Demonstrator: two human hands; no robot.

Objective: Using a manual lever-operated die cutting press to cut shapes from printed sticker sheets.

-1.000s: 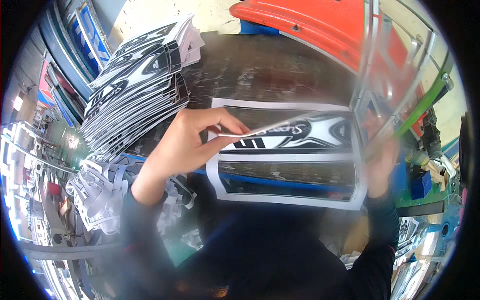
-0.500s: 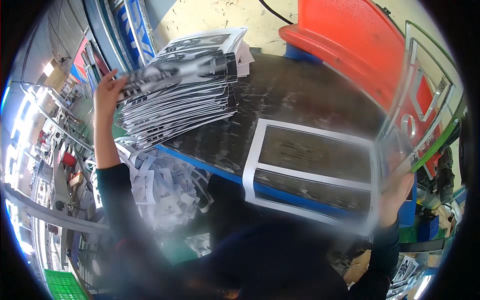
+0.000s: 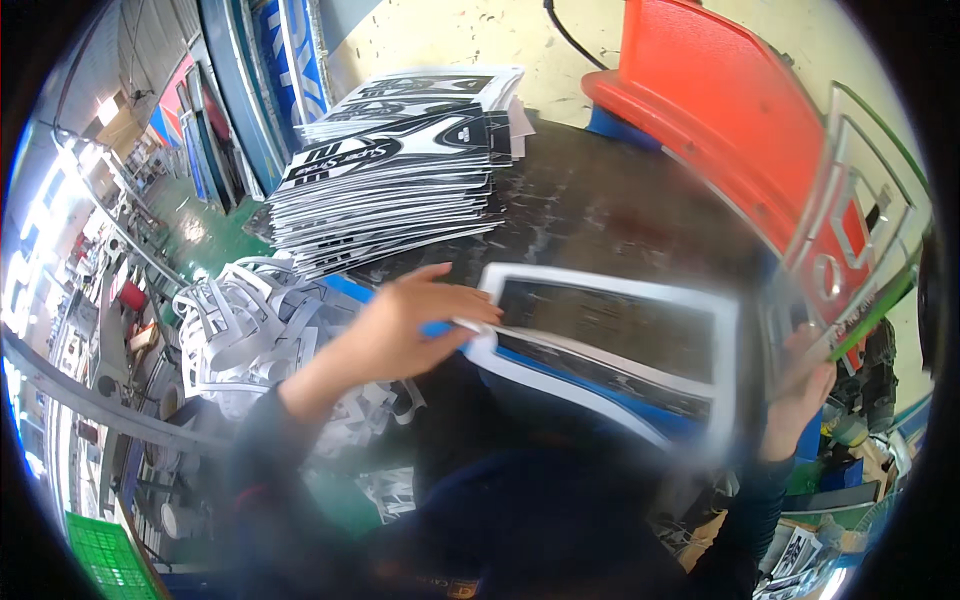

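your left hand (image 3: 400, 325) has come back from the printed stack (image 3: 400, 175) at the counter's far left corner, fingers now pinching the white frame sheet (image 3: 610, 345) at the near edge, while your right hand (image 3: 800, 395) grips its other end, arm bent upward.

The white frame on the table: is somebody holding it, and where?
Yes. The left hand pinches the white frame at its left edge. The right hand is at its right side beside a clear plastic template; its grip is too blurred to tell.
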